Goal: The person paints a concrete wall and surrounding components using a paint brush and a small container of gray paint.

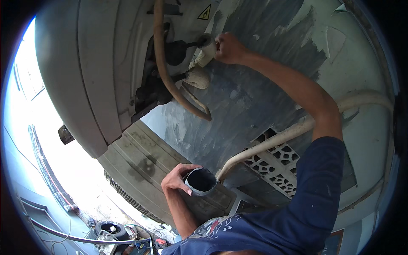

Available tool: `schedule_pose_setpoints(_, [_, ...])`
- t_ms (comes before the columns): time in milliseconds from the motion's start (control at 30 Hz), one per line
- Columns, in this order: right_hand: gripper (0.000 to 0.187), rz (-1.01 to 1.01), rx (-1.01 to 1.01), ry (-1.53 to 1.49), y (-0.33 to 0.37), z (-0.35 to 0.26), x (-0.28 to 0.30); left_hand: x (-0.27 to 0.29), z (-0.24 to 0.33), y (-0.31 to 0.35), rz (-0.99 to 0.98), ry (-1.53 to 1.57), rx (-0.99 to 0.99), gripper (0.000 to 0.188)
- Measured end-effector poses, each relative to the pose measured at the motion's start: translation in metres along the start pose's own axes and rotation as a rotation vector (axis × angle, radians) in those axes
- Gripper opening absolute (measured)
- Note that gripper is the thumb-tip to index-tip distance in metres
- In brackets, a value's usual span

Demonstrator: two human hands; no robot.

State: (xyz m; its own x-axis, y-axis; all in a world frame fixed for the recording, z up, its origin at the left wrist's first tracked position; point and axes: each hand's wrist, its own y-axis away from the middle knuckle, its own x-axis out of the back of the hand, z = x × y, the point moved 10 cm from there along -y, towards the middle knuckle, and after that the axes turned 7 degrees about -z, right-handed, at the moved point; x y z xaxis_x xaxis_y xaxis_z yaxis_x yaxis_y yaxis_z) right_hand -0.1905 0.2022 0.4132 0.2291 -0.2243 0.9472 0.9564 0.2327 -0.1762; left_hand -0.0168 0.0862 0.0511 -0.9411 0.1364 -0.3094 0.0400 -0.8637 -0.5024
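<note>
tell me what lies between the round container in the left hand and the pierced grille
In the head view, the lower bend of the pale pipe lies between the round container and the pierced grille.

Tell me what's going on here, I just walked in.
A person's left hand grips a round, grey, open-topped container with a dark inside. Their right hand is raised with curled fingers right by a pale, thickly covered pipe fitting, near a large, panelled grey casing; whether it holds anything is unclear. Behind is a broad, grey-streaked wall.
</note>
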Motion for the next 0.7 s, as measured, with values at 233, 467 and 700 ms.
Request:
schedule_pose_setpoints(233, [0.019, 0.041, 0.162, 0.197, -0.042, -0.016, 0.085, -0.001, 0.002, -0.002, -0.009, 0.013, 0.008, 0.104])
schedule_pose_setpoints(467, [0.036, 0.198, -0.171, 0.772, -0.044, -0.006, 0.191, 0.005, 0.001, 0.003, 0.054, -0.021, 0.002, 0.106])
schedule_pose_setpoints(700, [0.015, 0.153, 0.503, 0.935, 0.019, -0.068, 0.039, 0.002, 0.002, 0.002, 0.027, -0.011, -0.013, 0.103])
